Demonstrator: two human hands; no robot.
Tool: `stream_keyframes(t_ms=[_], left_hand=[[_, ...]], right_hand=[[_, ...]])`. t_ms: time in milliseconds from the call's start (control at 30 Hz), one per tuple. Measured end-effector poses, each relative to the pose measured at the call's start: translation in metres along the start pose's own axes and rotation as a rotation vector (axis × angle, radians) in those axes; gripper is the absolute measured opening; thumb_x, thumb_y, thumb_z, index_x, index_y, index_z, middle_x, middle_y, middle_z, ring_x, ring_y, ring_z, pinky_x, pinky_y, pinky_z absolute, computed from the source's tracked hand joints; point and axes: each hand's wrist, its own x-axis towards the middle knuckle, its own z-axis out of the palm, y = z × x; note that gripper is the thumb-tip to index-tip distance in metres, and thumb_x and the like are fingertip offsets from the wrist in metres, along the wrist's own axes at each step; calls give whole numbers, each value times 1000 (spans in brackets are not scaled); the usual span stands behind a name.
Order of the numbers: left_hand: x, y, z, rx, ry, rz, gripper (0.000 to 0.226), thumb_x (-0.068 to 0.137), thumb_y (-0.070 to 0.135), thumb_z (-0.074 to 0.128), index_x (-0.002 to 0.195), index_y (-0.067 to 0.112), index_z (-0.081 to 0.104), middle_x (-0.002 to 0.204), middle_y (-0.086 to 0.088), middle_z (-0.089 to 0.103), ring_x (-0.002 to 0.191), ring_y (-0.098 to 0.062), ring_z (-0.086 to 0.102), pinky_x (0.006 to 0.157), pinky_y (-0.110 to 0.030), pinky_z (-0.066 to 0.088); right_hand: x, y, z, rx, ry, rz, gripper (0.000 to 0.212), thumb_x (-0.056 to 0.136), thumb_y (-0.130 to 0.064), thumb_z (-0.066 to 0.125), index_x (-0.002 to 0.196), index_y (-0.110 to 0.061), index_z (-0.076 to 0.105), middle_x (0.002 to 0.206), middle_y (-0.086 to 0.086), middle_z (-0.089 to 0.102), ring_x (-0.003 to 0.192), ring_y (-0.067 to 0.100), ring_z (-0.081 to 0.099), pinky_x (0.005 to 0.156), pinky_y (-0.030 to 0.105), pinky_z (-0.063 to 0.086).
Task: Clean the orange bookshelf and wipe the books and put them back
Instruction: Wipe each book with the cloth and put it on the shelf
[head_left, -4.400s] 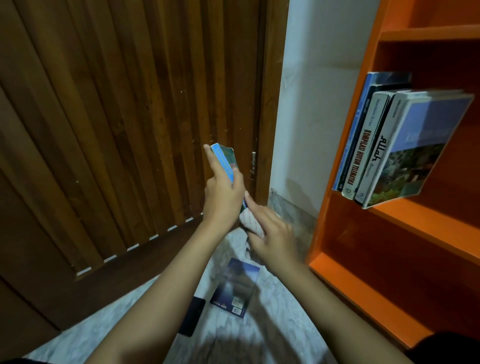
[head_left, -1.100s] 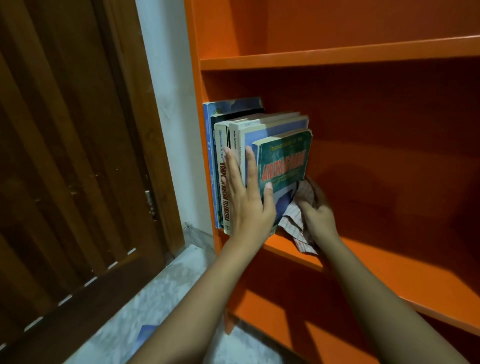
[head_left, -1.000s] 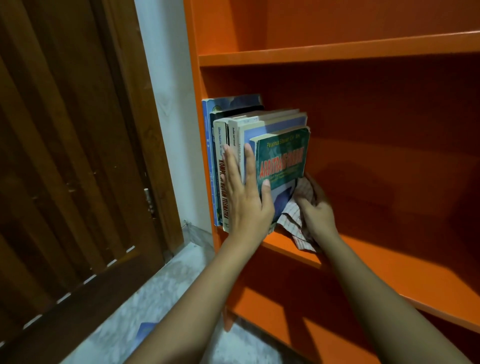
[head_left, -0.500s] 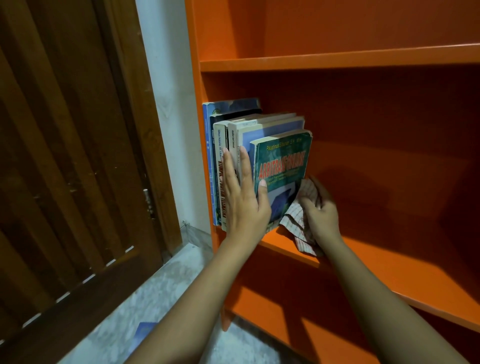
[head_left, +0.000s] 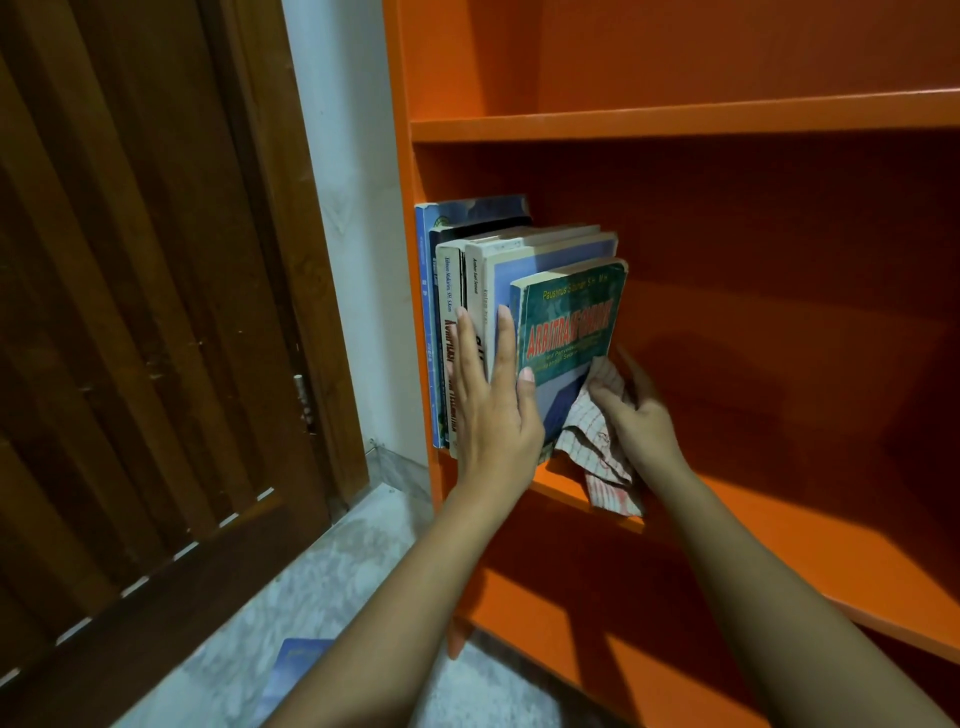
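Green book (head_left: 571, 322) titled "ARBITRASE", checked cloth (head_left: 605, 462) touching it

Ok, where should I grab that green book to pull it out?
Probably the upper spine edge of the green book, from the front right: it stands upright, rightmost, with bare shelf beside it, and the right hand holds a cloth against its lower cover.

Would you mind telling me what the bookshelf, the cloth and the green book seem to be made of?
Bookshelf: probably painted or laminated board, smooth orange, soft sheen. Cloth: thin woven fabric, striped, limp folds. Green book: likely paperback, card cover scuffed.
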Motion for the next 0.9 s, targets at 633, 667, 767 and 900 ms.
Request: stream_keyframes(t_ms=[633,667,767,900], left_hand=[[-6,0,2,43,-58,-2,66,101,21,34,147,24,-13,153,1,-28,143,-14,-24,119,-38,-4],[-6,-1,2,44,-58,6,66,101,21,34,148,24,-12,153,0,-27,143,-15,-24,119,-38,-3],[-6,-5,0,43,-57,18,64,101,22,35,148,23,-8,157,-6,-20,145,-17,-19,120,-36,1],[-5,-8,-1,36,-45,10,64,101,23,36,149,26,-6,158,-7,-15,146,-19,-14,120,-43,10]], right_hand=[[11,3,-3,-158,60,136,30,90,-8,51,119,-15,56,70,12,53,43,15,39,35,22,30],[10,4,2,-141,78,107,30,90,-6,51,117,-19,56,72,9,57,45,13,42,36,20,32],[10,8,13,-71,150,31,40,89,-2,52,125,-20,56,102,3,65,75,7,58,52,5,42],[11,16,14,-32,169,34,40,90,-4,55,126,-19,55,110,7,64,69,-4,54,54,4,42]])
